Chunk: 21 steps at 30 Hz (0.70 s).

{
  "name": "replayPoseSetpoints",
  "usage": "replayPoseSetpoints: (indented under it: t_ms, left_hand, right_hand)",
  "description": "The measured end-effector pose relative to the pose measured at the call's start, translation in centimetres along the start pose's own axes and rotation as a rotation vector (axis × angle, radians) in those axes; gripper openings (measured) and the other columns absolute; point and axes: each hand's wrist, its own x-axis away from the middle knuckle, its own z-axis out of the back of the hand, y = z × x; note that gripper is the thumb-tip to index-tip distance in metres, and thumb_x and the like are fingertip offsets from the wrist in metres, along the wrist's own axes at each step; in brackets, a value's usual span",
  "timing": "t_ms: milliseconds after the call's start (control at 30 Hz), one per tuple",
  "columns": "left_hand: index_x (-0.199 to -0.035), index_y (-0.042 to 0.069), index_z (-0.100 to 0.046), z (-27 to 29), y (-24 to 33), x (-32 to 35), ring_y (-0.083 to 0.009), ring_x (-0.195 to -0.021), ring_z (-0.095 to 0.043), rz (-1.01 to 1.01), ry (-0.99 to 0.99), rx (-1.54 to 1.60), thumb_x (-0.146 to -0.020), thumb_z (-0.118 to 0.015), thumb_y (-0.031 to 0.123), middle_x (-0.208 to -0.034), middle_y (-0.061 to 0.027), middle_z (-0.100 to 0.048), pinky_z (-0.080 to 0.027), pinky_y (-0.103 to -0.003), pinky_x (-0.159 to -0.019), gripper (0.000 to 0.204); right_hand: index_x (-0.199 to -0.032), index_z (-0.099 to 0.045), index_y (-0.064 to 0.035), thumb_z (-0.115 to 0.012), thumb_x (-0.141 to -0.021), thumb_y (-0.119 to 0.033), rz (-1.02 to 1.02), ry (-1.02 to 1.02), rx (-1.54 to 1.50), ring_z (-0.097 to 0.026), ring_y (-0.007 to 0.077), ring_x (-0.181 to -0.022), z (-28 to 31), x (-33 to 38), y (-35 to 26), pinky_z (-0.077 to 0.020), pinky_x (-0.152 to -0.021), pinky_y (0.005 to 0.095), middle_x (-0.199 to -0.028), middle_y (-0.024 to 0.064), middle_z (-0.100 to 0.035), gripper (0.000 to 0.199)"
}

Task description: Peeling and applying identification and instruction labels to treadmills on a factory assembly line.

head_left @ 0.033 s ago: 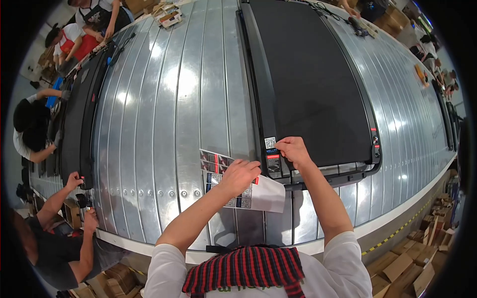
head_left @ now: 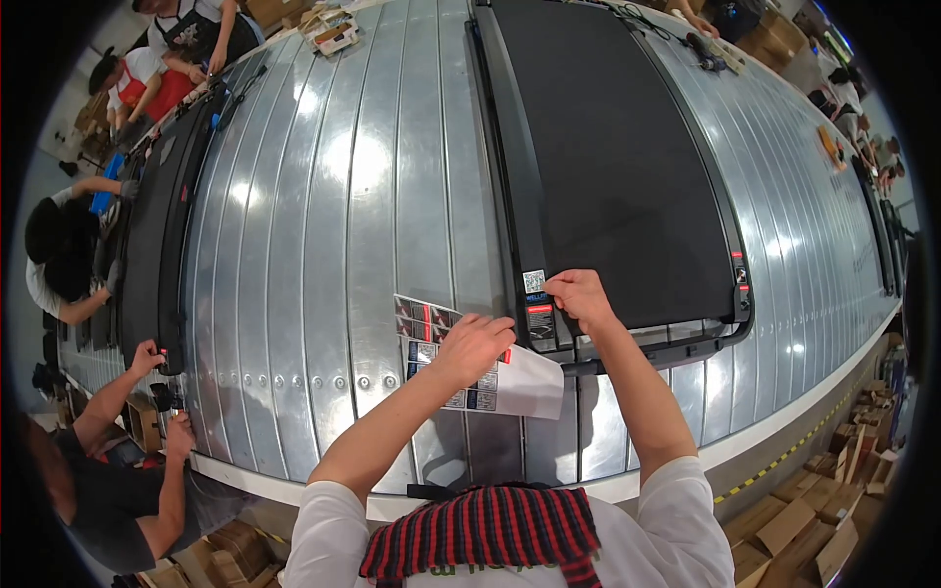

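A large flat black treadmill (head_left: pixel 608 167) lies on a conveyor of silver metal slats (head_left: pixel 343 225). My right hand (head_left: pixel 580 297) is at its near left corner, fingertips pinched at the edge of a small white label (head_left: pixel 533 280) on the black frame. Just below that label sits a red and black sticker (head_left: pixel 539 318). My left hand (head_left: pixel 475 343) lies with curled fingers on a sheet of stickers (head_left: pixel 520 384), holding it down on the slats beside the treadmill's corner.
Another black treadmill (head_left: pixel 157 225) lies at the conveyor's left, with several people (head_left: pixel 98 451) working along that edge. More people stand at the far end (head_left: pixel 186 29). Cardboard boxes (head_left: pixel 814 519) are stacked on the floor at lower right, past a yellow-black stripe (head_left: pixel 784 456).
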Motion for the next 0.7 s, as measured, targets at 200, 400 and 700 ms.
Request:
replayPoseSetpoints:
  t_ms: [200, 400, 700]
  left_hand:
    - [-0.077, 0.005, -0.054, 0.7, -0.2, -0.2, -0.0206, -0.085, -0.054, -0.008, -0.023, -0.007, -0.068, -0.049, 0.004, -0.099, -0.0064, -0.054, -0.038, -0.033, -0.077, 0.011]
    - [-0.076, 0.006, -0.054, 0.7, -0.3, -0.8, -0.0199, -0.083, -0.054, -0.026, -0.039, -0.054, -0.067, -0.049, 0.004, -0.098, -0.0059, -0.053, -0.039, -0.033, -0.076, 0.011]
    - [-0.075, 0.006, -0.052, 0.8, 0.0, -2.8, -0.0202, -0.08, -0.055, -0.043, -0.095, -0.07, -0.067, -0.049, 0.005, -0.097, -0.0058, -0.052, -0.039, -0.033, -0.071, 0.009]
  right_hand:
    - [-0.072, -0.06, 0.0002, -0.062, -0.071, -0.008, 0.034, 0.023, -0.005, -0.038, 0.004, -0.041, 0.1, -0.3, 0.5, -0.023, -0.034, 0.0188, -0.051, -0.0007, -0.047, 0.008]
    - [-0.071, -0.06, 0.001, -0.062, -0.07, -0.007, 0.058, 0.022, -0.018, -0.039, 0.0045, -0.042, 0.0, -0.4, 0.5, -0.0237, -0.035, 0.019, -0.052, -0.0001, -0.047, 0.008]
    - [-0.068, -0.06, 0.001, -0.061, -0.069, -0.007, 0.109, 0.036, -0.025, -0.04, 0.005, -0.043, -0.1, -0.5, 0.7, -0.026, -0.036, 0.0203, -0.051, 0.0004, -0.048, 0.008]
